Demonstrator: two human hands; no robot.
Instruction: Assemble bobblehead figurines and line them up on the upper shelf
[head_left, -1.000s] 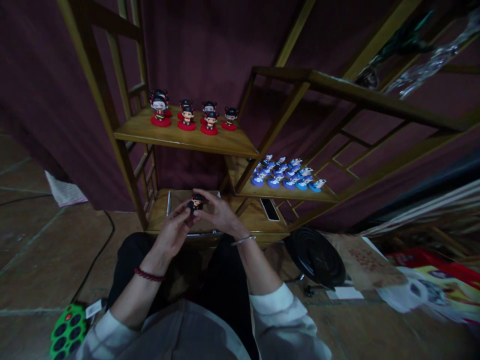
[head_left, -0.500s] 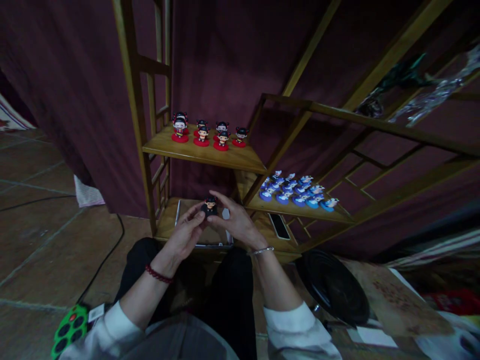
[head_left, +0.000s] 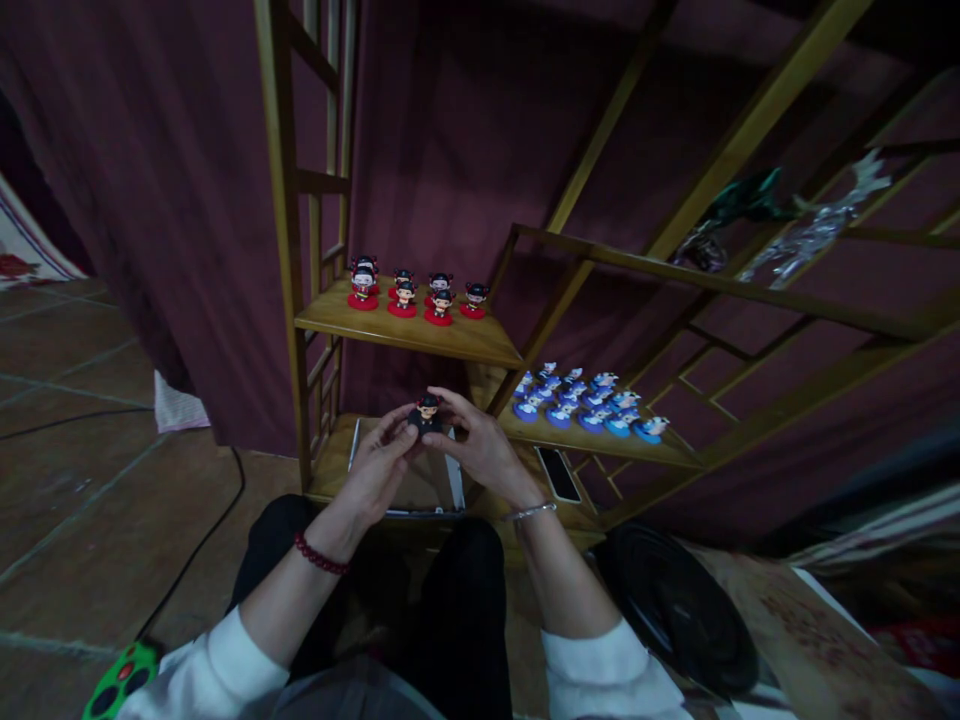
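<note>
Between my two hands is a small black figurine (head_left: 427, 418) with dark hair and red hair ties, held upright. My left hand (head_left: 382, 455) grips it from the left, thumb at its front. From the right, my right hand (head_left: 476, 445) closes on it with thumb and fingers. Below the hands lies a shallow open box (head_left: 420, 490) with white edges on the lowest shelf. On the wooden shelf above (head_left: 420, 338) stand several figurines on red bases (head_left: 403, 298). To the right, several blue and purple figurines (head_left: 592, 400) stand in rows on another shelf.
A phone (head_left: 557, 474) lies on the low shelf at right. A round black seat (head_left: 682, 610) is on the right. At lower left a green controller-like device (head_left: 124, 680) sits on the tiled floor by a black cable (head_left: 202, 540). Purple curtain (head_left: 187, 220) hangs behind.
The camera view has shifted slightly, so the shelves appear lower. Both hands keep hold of the black figurine, which is a little more to the right and tilted slightly differently.
</note>
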